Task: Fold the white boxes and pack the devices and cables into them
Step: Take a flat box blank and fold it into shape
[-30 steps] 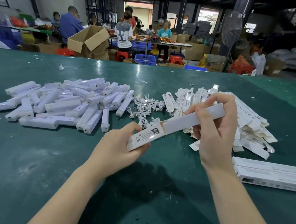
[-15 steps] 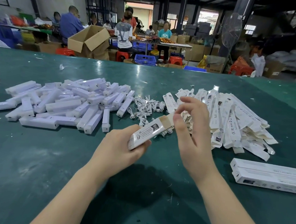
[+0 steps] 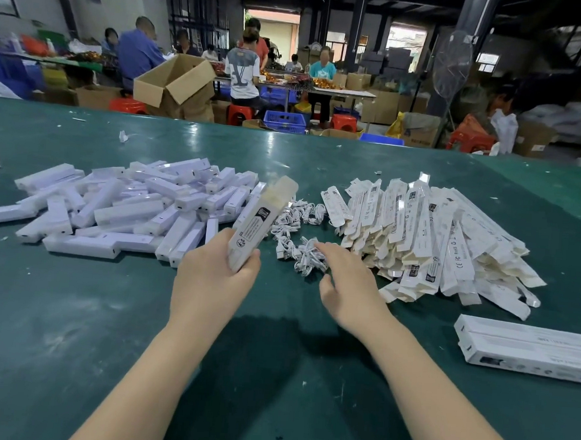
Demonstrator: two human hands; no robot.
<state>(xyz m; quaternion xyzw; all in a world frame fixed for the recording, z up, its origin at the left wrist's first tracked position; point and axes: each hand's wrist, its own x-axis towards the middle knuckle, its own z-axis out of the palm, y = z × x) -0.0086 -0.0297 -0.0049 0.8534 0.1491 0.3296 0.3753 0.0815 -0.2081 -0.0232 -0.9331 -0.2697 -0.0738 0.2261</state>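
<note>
My left hand (image 3: 211,276) grips the near end of a folded white box (image 3: 258,221), which points away from me with its far flap open. My right hand (image 3: 346,284) hovers palm down with relaxed fingers, its fingertips at a small heap of coiled white cables (image 3: 302,234). A pile of white bar-shaped devices (image 3: 130,206) lies to the left. A pile of flat unfolded white boxes (image 3: 434,239) lies to the right.
All of this lies on a wide green table (image 3: 71,325). Two closed white boxes (image 3: 526,350) lie side by side at the right edge. Beyond the table's far edge, several people sit at other benches among cardboard cartons (image 3: 175,80) and stools.
My right hand has let go of the box and dropped toward the cables. My left hand has swung the box from lying crosswise to pointing away from me.
</note>
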